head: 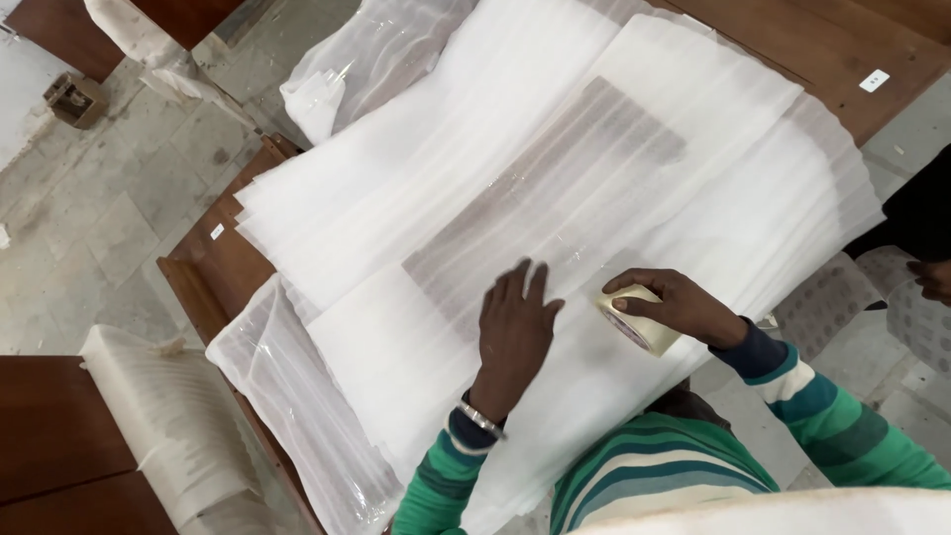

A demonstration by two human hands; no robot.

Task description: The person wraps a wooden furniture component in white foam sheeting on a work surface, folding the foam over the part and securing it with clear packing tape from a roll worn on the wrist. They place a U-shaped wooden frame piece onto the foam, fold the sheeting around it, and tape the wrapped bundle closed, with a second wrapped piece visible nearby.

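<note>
My left hand [513,332] lies flat, fingers together, pressing on white foam wrapping sheet [515,168] spread over a brown wooden panel [223,263]. A darker rectangular shape [555,193] shows through the foam just beyond my fingers. My right hand [679,305] grips a roll of clear packing tape [636,322], held against the foam right beside my left hand. My sleeves are green with striped bands, and a metal bracelet [482,420] sits on my left wrist.
Clear plastic film [297,416] hangs off the panel's near-left edge and bunches at the top [367,59]. More wooden panels lie at top right [842,50] and bottom left [54,436]. Another person's hand [931,277] is at the right edge. The floor is grey stone.
</note>
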